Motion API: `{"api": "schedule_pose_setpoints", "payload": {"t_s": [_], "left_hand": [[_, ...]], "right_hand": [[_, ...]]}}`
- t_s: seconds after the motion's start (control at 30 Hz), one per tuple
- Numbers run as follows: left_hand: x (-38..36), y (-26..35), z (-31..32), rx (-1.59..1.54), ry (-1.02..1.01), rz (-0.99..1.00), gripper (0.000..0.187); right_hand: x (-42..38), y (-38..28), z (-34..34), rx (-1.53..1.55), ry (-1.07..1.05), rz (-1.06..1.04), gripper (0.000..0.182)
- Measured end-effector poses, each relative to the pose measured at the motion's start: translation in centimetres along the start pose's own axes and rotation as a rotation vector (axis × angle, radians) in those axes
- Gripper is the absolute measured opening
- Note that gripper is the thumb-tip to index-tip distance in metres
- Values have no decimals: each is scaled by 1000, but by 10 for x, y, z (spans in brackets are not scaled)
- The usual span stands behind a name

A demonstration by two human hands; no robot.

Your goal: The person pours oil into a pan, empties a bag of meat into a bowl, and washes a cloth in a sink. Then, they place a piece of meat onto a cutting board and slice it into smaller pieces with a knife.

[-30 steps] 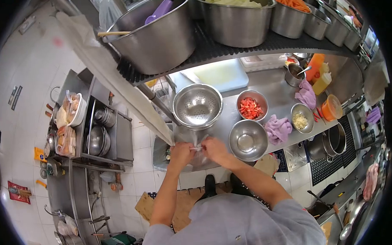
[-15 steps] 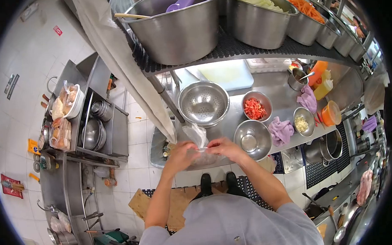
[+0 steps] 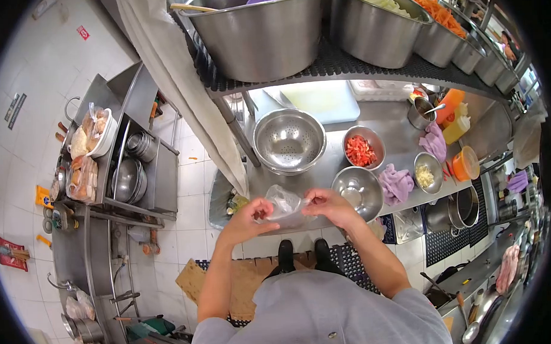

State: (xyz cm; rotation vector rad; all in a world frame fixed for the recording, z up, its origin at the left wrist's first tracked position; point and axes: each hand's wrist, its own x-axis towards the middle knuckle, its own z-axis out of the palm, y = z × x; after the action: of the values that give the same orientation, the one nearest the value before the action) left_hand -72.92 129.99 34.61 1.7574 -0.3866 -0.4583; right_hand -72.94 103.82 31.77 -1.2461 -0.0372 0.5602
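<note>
A clear plastic bag (image 3: 285, 202) is stretched between my two hands above the front edge of the steel counter (image 3: 270, 180). My left hand (image 3: 251, 220) grips its left side with curled fingers. On the other side my right hand (image 3: 326, 205) pinches the bag's edge. The bag's mouth looks spread apart. Just beyond it sits a steel colander (image 3: 289, 141). To the right of my right hand is a steel bowl (image 3: 356, 192) with nothing visible inside. Behind that bowl stands a smaller one holding chopped red pieces (image 3: 360, 151), perhaps tomato or pepper.
A purple cloth (image 3: 397, 186) and a small bowl of chopped pale pieces (image 3: 424, 176) lie to the right. Overhead, a black shelf (image 3: 320, 73) carries steel pans (image 3: 259, 42). A light curtain (image 3: 188, 96) hangs at the left, above a bin (image 3: 219, 201). A cutting board (image 3: 321, 102) is at the back.
The bag has gone from bunched and narrow to spread wide. My hands have moved apart, the right one slightly to the right. The view has shifted a little.
</note>
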Motion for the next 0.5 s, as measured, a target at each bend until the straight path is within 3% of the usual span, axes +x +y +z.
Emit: {"api": "schedule_pose_setpoints", "payload": {"t_s": [0.17, 0.23, 0.27, 0.33, 0.37, 0.4, 0.43, 0.47, 0.5], "left_hand": [[-6, 28, -7, -97, -1, -112, 40], [-4, 41, -2, 286, -15, -293, 38], [-5, 39, -1, 282, -12, -296, 38], [-6, 32, -2, 317, 112, -67, 30], [-4, 22, -2, 318, 111, -71, 30], [-2, 15, 0, 153, 226, -13, 26], [0, 11, 2, -14, 341, 50, 22], [1, 8, 6, -14, 341, 50, 22], [4, 19, 14, -147, 380, -5, 20]], "right_hand": [[-13, -15, 5, -4, -26, -87, 14], [-16, -17, 5, -33, -40, -108, 14], [-18, -19, 5, -64, -54, -132, 14], [-22, -28, 6, -151, -44, -140, 13], [-25, -32, 8, -235, -30, -152, 14], [-29, -36, 12, -231, -29, -148, 14], [-33, -41, 17, -433, -5, -252, 14], [-33, -44, 21, -635, 20, -355, 16], [-30, -40, 28, -634, 19, -353, 16]]}}
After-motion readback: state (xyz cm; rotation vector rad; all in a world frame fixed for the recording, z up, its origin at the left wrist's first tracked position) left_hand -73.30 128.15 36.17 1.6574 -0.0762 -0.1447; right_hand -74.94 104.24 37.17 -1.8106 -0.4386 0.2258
